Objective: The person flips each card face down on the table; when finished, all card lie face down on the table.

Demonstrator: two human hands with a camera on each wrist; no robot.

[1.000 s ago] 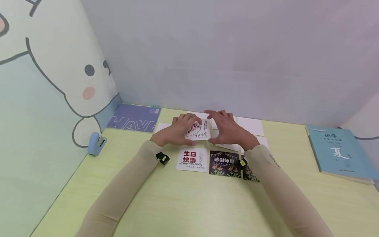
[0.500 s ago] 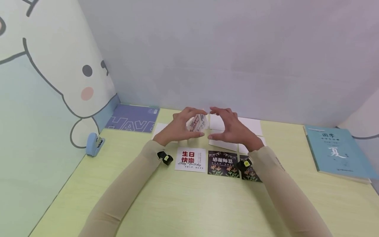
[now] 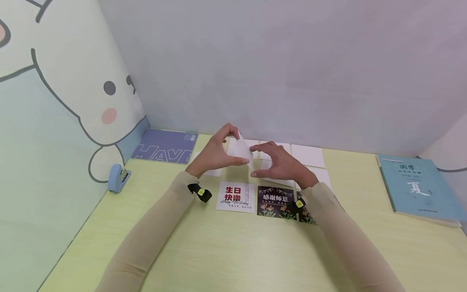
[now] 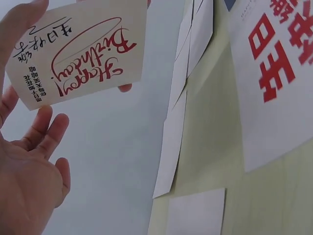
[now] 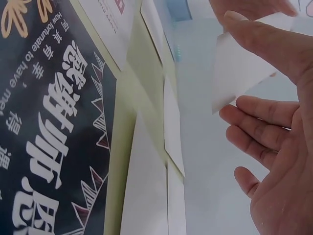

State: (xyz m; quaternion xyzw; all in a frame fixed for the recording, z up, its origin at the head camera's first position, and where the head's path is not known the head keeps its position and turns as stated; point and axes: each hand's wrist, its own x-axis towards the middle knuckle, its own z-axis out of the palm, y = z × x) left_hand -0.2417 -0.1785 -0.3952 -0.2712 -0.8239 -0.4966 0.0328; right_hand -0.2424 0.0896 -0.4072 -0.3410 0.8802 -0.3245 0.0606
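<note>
A white birthday card (image 4: 98, 54) is raised over the back of the table, tilted on edge between both hands. Its printed side, with red "Happy Birthday" lettering, shows in the left wrist view; the head view has its plain side. My left hand (image 3: 213, 154) holds one end between thumb and fingers. At the other end, my right hand (image 3: 282, 164) has thumb and fingertips at the card's edges, its lower fingers spread loosely. Below the hands lie a card with red characters (image 3: 236, 196) and a dark flowered card (image 3: 276, 202).
Several white cards (image 3: 308, 156) lie face down along the wall. A second dark card (image 3: 308, 215) is partly hidden by the right wrist. At the left are a blue stapler (image 3: 116, 178) and a purple notebook (image 3: 166, 146); a teal book (image 3: 419, 186) lies at the right.
The birthday card has come up off the other cards and turned over, its lettering swinging away from the head view. The left hand has risen, and its fingers have come up.
</note>
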